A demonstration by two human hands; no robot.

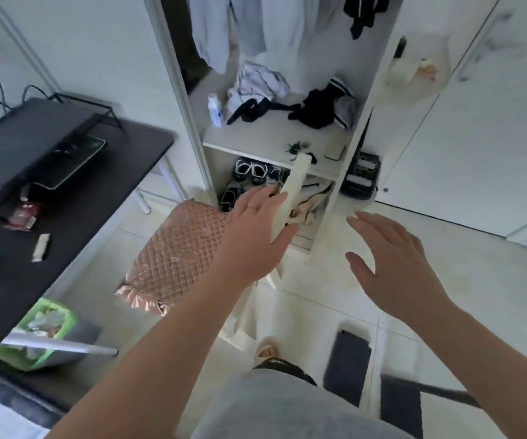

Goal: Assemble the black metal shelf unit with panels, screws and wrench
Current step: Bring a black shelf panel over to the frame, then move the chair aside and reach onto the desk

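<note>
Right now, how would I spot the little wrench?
Look in the open white wardrobe, at the shelf above the shoes. The wrench lies near its right front corner. It is the only thin, dark, L-shaped bar, unlike the crumpled clothes behind.

Legible text, labels, brands, numbers, signs: none.
- White bottle (215, 110) on the wardrobe shelf (256, 137): blue label, print too blurred to read.
- Reddish packet (23, 214) on the black table (75, 223): markings blurred.
- Dark waistband (282, 366) at the bottom of the view: pale script, too small to make out.
</note>
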